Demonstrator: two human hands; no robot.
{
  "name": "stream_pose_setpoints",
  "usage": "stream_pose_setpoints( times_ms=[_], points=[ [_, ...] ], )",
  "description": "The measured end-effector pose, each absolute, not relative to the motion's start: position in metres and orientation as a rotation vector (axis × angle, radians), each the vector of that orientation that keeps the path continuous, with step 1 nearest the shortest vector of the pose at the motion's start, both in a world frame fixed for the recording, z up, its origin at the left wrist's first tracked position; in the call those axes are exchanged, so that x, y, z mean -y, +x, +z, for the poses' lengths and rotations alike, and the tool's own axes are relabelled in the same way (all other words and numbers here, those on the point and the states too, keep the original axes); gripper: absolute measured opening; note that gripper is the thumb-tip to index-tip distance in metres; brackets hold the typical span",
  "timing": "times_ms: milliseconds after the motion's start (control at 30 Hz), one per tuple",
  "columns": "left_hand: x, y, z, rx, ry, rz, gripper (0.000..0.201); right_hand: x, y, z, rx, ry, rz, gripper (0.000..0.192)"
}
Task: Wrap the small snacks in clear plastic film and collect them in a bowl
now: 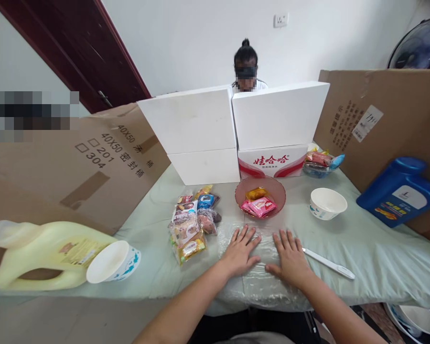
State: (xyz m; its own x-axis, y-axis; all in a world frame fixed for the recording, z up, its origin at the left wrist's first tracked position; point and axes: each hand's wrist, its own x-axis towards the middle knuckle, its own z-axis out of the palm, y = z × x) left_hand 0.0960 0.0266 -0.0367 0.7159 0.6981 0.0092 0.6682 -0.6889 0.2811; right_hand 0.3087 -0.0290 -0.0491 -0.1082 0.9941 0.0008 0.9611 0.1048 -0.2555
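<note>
My left hand (239,252) and my right hand (290,255) lie flat, palms down and fingers spread, side by side on a clear plastic sheet (258,285) spread over the pale green tablecloth (372,248). Neither hand holds anything. Just beyond the fingertips stands a pink glass bowl (276,188) with a few wrapped snacks in it. A pile of snack packets (192,223) lies left of my left hand. A white plastic knife (328,263) rests on the cloth right of my right hand.
A white paper bowl (327,203) stands at right, another (112,262) lies tipped at left by a yellow jug (39,253). A blue jug (401,191) leans on cardboard (380,119). White foam boxes (232,129) form a wall; a person sits behind them. A glass dish of candies (320,165) sits at back right.
</note>
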Motion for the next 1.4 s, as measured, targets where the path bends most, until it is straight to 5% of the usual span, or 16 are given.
stream_pose_setpoints(
  times_ms=[67, 233, 300, 433, 500, 633, 867, 1100, 1400],
  points=[
    [-0.029, 0.090, -0.034, -1.069, 2.650, 0.238, 0.058, 0.033, 0.318, -0.057, 2.128, -2.019, 0.223, 0.095],
    [-0.013, 0.054, -0.003, -0.975, 2.487, 0.682, 0.034, 0.066, 0.364, -0.046, 2.184, -1.659, 0.220, 0.058],
    [0.004, 0.035, 0.005, -0.899, 2.460, 0.730, 0.032, 0.081, 0.380, -0.037, 2.273, -1.532, 0.287, 0.057],
    [0.043, 0.005, -0.003, -0.740, 2.606, 0.581, 0.063, 0.105, 0.389, -0.035, 2.368, -1.488, 0.431, 0.079],
    [0.056, -0.003, -0.012, -0.793, 2.628, 0.510, 0.072, 0.110, 0.383, -0.038, 2.347, -1.522, 0.482, 0.070],
    [0.062, -0.004, -0.014, -0.965, 2.408, 0.482, 0.015, 0.111, 0.372, -0.035, 2.281, -1.467, 0.680, 0.011],
    [0.047, -0.004, 0.005, -1.150, 1.745, 0.500, 0.019, 0.119, 0.374, -0.018, 1.788, -1.373, 1.358, 0.015],
    [0.019, 0.005, -0.015, -1.370, 1.684, 0.776, 0.022, 0.088, 0.356, -0.032, 1.309, -1.415, 0.966, 0.026],
    [-0.003, 0.031, -0.043, -2.010, 1.960, 0.776, 0.029, 0.000, 0.326, -0.050, 1.566, -1.759, 0.444, 0.030]
  ],
)
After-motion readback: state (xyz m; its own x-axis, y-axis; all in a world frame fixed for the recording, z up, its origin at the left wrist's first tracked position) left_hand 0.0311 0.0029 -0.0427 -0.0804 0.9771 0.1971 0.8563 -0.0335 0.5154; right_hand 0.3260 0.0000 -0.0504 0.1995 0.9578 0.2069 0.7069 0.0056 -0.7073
